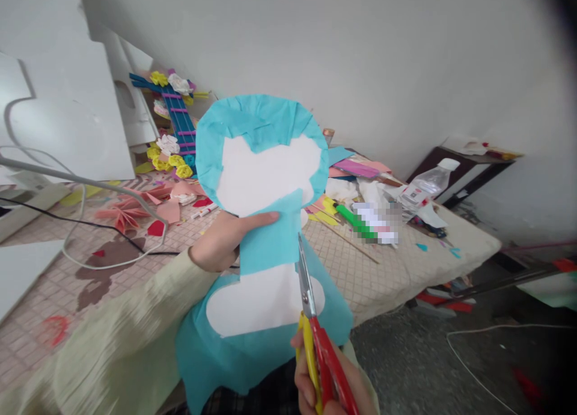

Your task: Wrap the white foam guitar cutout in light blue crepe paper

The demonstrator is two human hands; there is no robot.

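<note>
A white cutout shape (265, 171) with a rounded top, a narrow neck and a wider base is partly covered in turquoise paper (270, 240). The paper is folded over the rim of the rounded top, and loose paper spreads around the base. My left hand (220, 240) grips the narrow neck from the left, thumb laid across the turquoise paper. In my right hand (324, 373) are scissors (311, 319) with red and yellow handles. Their blades point up, along the right edge of the neck, at the turquoise paper.
On the cloth-covered table (392, 282) lie pink paper fans (124, 213), a green cutter-like tool (356, 222) and a clear plastic bottle (433, 180). A blue decorated guitar-like craft (178, 114) leans at the back. A pale cable (112, 189) loops on the left.
</note>
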